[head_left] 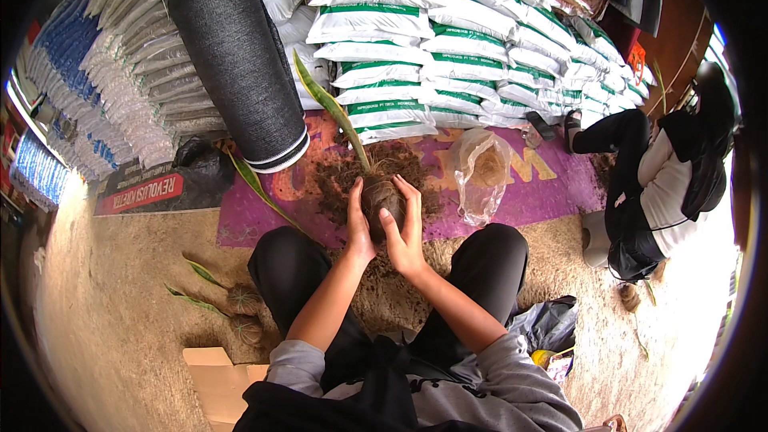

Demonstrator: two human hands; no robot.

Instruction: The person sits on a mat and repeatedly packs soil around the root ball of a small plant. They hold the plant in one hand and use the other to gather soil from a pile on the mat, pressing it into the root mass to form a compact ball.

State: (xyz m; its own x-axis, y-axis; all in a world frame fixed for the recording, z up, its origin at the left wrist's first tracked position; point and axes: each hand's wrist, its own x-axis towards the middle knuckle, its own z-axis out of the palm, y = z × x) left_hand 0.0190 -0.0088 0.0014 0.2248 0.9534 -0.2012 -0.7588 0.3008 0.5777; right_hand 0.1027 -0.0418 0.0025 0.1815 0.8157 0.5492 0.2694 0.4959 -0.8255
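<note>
black cloth (376, 404): on me
left hand (358, 220), right hand (410, 230): i cup a root ball (382, 194) between them
green leaf (326, 100): rises from it

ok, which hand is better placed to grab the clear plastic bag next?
Right, likely: the right hand is nearer the clear plastic bag, on the person's right. The left hand is across the plant's brown ball. Both hands hold that ball, though.

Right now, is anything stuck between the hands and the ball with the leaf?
Nothing that I can see: the left hand and right hand press straight against the ball.
</note>
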